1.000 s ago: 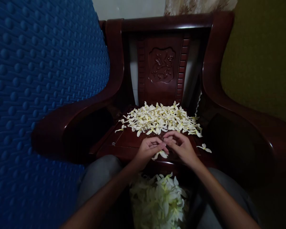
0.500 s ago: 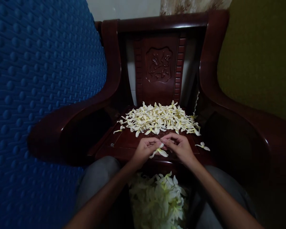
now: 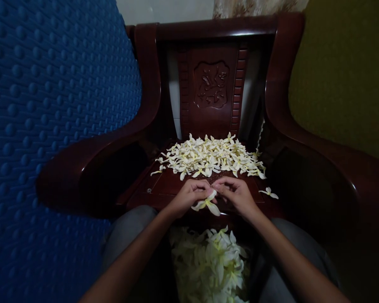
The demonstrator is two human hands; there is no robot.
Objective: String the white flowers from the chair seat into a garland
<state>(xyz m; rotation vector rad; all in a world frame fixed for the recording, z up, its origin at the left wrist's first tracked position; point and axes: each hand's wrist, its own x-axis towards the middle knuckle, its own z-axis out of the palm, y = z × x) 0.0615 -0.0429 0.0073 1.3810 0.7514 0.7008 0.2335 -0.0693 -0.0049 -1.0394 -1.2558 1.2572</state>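
Note:
My left hand (image 3: 191, 195) pinches a white flower (image 3: 207, 203) with a pale yellow centre, its petals spread below the fingertips. Close beside it, my right hand (image 3: 233, 191) has thumb and fingers pressed together near the left fingertips; whatever lies in that pinch is too small to make out. Behind both hands a wide heap of similar white flowers (image 3: 208, 158) covers the back of the wooden chair's seat (image 3: 167, 185). One loose flower (image 3: 269, 193) lies apart at the seat's right side.
Below the seat, between my knees, hangs or stands a dense mass of white flowers (image 3: 216, 265); its support is hidden. Dark curved armrests (image 3: 91, 155) flank the seat. A blue studded mat (image 3: 50, 84) rises at left, and an olive surface (image 3: 344, 80) at right.
The flower in my left hand has turned and shifted slightly left and down, showing more of its yellow centre. My left hand has moved a little left; the right has barely moved.

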